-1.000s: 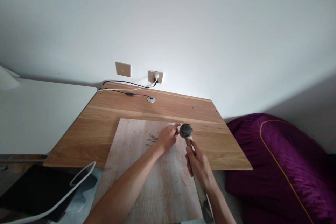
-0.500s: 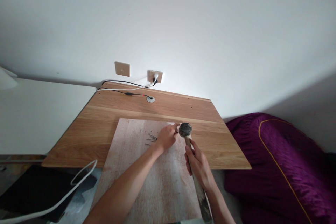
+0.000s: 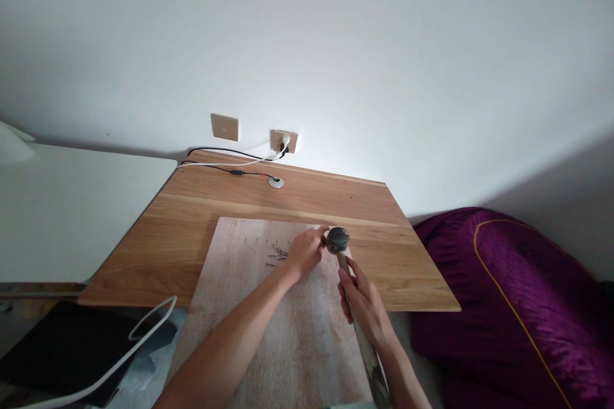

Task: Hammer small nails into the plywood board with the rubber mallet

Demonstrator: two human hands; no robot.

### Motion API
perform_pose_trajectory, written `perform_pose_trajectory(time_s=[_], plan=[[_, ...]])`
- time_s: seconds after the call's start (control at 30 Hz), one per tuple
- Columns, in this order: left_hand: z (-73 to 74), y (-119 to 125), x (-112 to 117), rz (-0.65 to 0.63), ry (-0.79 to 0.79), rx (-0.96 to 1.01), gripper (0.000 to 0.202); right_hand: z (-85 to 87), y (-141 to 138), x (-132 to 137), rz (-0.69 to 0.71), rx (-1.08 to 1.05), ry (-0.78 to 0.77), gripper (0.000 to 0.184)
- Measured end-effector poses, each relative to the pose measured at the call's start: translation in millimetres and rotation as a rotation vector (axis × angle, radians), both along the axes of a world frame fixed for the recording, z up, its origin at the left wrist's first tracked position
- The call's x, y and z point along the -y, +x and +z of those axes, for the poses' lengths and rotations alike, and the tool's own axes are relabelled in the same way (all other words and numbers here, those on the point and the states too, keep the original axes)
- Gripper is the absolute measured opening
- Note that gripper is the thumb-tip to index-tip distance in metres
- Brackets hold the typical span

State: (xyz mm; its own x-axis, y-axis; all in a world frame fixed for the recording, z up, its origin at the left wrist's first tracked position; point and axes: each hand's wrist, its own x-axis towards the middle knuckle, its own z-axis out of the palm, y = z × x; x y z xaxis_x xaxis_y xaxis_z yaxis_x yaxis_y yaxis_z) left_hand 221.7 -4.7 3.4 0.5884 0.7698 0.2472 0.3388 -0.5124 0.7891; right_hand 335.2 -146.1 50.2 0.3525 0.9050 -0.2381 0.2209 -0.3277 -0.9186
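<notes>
My right hand is wrapped round the wooden handle of a hammer, whose dark rounded head is close beside the fingertips of my left hand. The fingers of my left hand are pinched together near the far right edge of a pale wooden board. What they hold is hidden by the fingers and the hammer head. Several loose nails lie on the board just left of that hand. A row of small dark spots runs along the board near its far edge.
The board lies on a wooden desk against a white wall. Cables run across its back to a wall socket. A white table adjoins on the left, a white cable loops below it, and purple fabric bulges at the right.
The hammer head has shifted very slightly down and left, staying close to my left fingertips. My left hand keeps its pinch in nearly the same place.
</notes>
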Motion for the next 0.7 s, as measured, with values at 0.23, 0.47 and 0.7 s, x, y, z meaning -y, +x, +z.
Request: perform_pose_trajectory(time_s=[0.23, 0.47, 0.7], plan=[[1.3, 0, 0, 0.024, -0.001, -0.041, 0.052, 7.0, 0, -1, 0.032, 0.010, 0.010, 0.068], [-7.3, 3, -1, 0.034, 0.009, -0.065, 0.049, 29.4, -2, 2, -0.021, -0.023, 0.036, 0.067], [-8.0, 3, -1, 0.043, 0.001, -0.040, 0.051, 32.2, -3, 4, -0.012, -0.024, 0.102, 0.064]])
